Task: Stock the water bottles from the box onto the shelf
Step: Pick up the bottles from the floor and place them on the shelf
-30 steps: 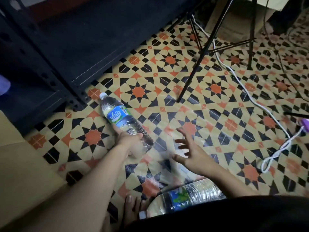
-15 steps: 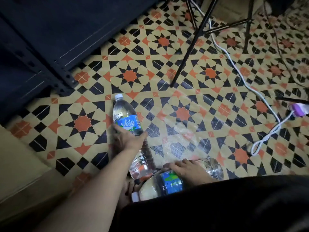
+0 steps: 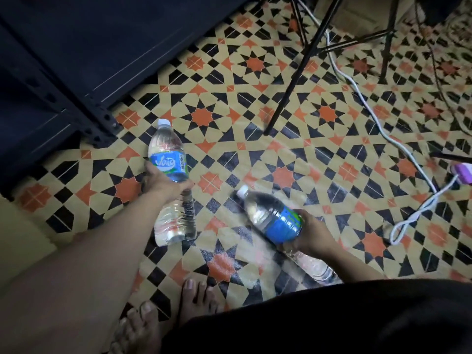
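Left bottle [image 3: 166,145] near the shelf [image 3: 76,60] foot, your left arm stretched forward, left hand [image 3: 163,183] curled round its label; right bottle [image 3: 265,213] beside it, tilted, your right hand [image 3: 313,233] curled round its middle

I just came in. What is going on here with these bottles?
A person holds one water bottle in each hand over a patterned tile floor. The left hand grips the left bottle just below its blue label. The right hand holds the right bottle at its label, cap pointing up and left. The dark shelf stands at the upper left, and neither bottle is on it yet.
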The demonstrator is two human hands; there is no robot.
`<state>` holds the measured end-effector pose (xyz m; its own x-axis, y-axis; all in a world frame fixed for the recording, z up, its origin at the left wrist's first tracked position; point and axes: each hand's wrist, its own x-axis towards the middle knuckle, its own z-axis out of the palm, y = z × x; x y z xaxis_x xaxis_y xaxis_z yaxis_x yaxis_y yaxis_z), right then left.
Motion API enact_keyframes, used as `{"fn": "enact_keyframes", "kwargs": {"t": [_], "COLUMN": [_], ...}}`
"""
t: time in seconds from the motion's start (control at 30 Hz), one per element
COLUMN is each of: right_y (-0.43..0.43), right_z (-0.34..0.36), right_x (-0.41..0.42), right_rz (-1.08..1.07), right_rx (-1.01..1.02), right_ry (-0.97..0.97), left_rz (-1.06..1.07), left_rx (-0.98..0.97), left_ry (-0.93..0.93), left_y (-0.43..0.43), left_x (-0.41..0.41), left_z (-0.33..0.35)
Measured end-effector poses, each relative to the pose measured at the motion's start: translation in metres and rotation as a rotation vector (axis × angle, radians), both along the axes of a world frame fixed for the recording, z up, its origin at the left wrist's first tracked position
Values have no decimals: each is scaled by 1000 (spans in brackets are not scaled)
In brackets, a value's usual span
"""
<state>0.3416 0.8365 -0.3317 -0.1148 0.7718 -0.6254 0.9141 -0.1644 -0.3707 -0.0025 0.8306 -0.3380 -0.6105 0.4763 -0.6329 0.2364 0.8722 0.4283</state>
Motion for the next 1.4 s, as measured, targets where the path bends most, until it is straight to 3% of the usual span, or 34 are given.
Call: {"fn": "enact_keyframes", "kwargs": {"t": [0.1,0.2,0.4,0.63,0.83,1.2,1.4], "right_y": [-4,-20,-27,-31,-25,-25,-17], "right_z": [2,4,9,-1,-1,22,80], "right_x": [-25,-58,-75,-81,-81,-100,-117], "right_rz": [-162,-192,-173,-290,-243,-307,-311], "right_rx": [121,188,104,28,-11,83,160], "right_ry": [-128,-220,-242,-116,-177,-47,153], "left_rz": [-40,-90,-134,-8,154,154,199], "left_rx": [19,26,34,99,30,164,319], "left_ry": [53,45,-68,-145,-197,-6,21], "left_y": [-5,-16,-45,-59,-50,-65,-64], "left_x": [9,26,53,60,61,56,36], "left_z": [-2,0,-2,-7,-4,25,99]}}
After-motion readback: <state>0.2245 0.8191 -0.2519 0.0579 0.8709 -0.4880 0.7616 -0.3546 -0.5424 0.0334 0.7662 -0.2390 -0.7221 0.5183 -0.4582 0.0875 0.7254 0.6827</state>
